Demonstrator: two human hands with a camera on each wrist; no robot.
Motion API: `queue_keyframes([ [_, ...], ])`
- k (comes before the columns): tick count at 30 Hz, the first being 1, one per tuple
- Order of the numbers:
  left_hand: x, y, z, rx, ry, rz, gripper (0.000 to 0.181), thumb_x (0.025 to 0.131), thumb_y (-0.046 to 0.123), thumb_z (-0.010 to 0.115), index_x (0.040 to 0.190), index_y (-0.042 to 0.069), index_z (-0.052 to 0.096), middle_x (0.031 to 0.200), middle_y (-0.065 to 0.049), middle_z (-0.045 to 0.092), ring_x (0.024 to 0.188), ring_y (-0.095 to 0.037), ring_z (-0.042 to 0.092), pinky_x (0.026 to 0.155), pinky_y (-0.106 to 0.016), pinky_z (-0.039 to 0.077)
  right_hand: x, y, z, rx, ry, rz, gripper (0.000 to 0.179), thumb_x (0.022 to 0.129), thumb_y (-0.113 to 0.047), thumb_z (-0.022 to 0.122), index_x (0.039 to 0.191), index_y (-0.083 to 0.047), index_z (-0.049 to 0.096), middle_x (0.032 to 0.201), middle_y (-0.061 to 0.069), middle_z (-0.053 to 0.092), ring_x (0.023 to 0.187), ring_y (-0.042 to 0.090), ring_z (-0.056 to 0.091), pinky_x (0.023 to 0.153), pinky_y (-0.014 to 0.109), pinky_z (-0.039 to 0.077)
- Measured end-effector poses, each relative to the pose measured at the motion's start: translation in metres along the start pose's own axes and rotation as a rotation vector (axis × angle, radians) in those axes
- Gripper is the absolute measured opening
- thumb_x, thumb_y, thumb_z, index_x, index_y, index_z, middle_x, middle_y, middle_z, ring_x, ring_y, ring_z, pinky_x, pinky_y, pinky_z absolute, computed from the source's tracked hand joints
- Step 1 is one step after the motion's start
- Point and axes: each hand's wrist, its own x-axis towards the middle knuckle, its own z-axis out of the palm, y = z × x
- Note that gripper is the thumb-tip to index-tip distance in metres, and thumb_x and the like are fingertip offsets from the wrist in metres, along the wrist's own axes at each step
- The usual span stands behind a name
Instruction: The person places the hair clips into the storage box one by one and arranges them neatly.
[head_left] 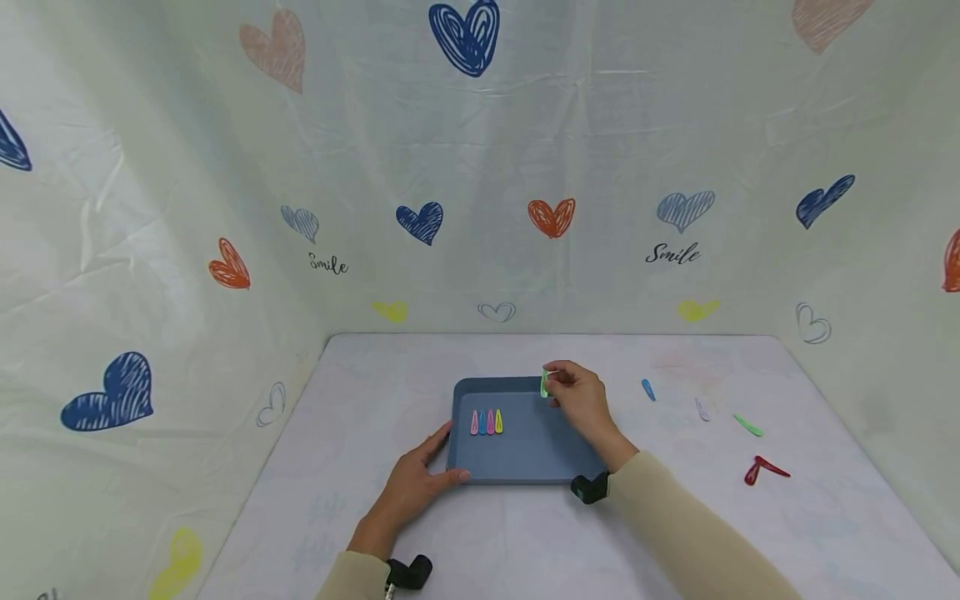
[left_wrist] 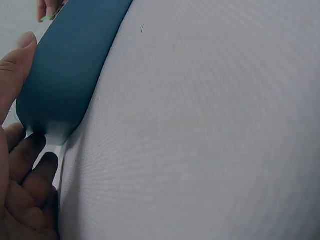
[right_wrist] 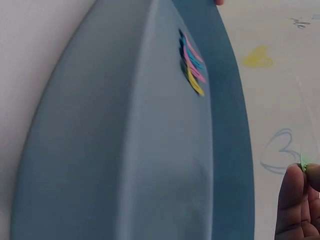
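Observation:
My right hand point(head_left: 581, 406) pinches a light green snap hair clip point(head_left: 543, 385) between thumb and fingertips, above the back edge of a blue-grey tray point(head_left: 547, 477). In the right wrist view, only a sliver of that clip shows at the fingertips. Inside the tray, toward the left, several hair clips stand side by side in a row: pink, blue, pink and a yellow clip point(head_left: 498, 422) at the right end. My left hand point(head_left: 411, 490) holds the tray's front left corner, thumb at the front rim and fingers against the left side.
Right of the tray on the white table point(head_left: 525, 542) lie a blue clip point(head_left: 648, 390), a pale lilac clip point(head_left: 702, 409), a green clip point(head_left: 747, 425) and two dark red clips point(head_left: 752, 472), touching or overlapping. A heart-printed curtain point(head_left: 600, 150) stands behind the table.

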Motion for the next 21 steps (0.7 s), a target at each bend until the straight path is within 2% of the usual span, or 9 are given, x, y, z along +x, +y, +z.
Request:
queue_keyframes([
  [4, 0.000, 0.000, 0.000, 0.000, -0.002, -0.002, 0.096, 0.082, 0.051, 0.089, 0.163, 0.027, 0.044, 0.167, -0.007, 0.043, 0.157, -0.038, 0.036, 0.125, -0.061, 0.033, 0.001, 0.004, 0.011, -0.001, -0.022, 0.003, 0.025, 0.097, 0.001, 0.071, 0.122, 0.003, 0.073, 0.096, 0.014, 0.072, 0.068, 0.018, 0.070, 0.067, 0.044, 0.065],
  [11, 0.000, 0.000, 0.000, -0.002, -0.003, -0.014, 0.096, 0.081, 0.052, 0.089, 0.163, 0.028, 0.044, 0.167, -0.007, 0.043, 0.157, -0.038, 0.035, 0.125, -0.061, 0.033, 0.000, 0.009, 0.032, -0.071, -0.047, 0.005, 0.022, 0.097, -0.002, 0.070, 0.118, -0.001, 0.074, 0.091, 0.011, 0.074, 0.062, 0.015, 0.066, 0.058, 0.027, 0.058],
  [21, 0.000, 0.000, 0.000, -0.003, -0.013, -0.010, 0.096, 0.081, 0.052, 0.089, 0.163, 0.029, 0.044, 0.167, -0.006, 0.043, 0.157, -0.037, 0.035, 0.125, -0.061, 0.033, -0.005, 0.019, 0.053, -0.171, -0.070, 0.011, 0.018, 0.098, -0.005, 0.070, 0.115, -0.005, 0.075, 0.086, 0.006, 0.072, 0.061, 0.012, 0.064, 0.055, 0.029, 0.059],
])
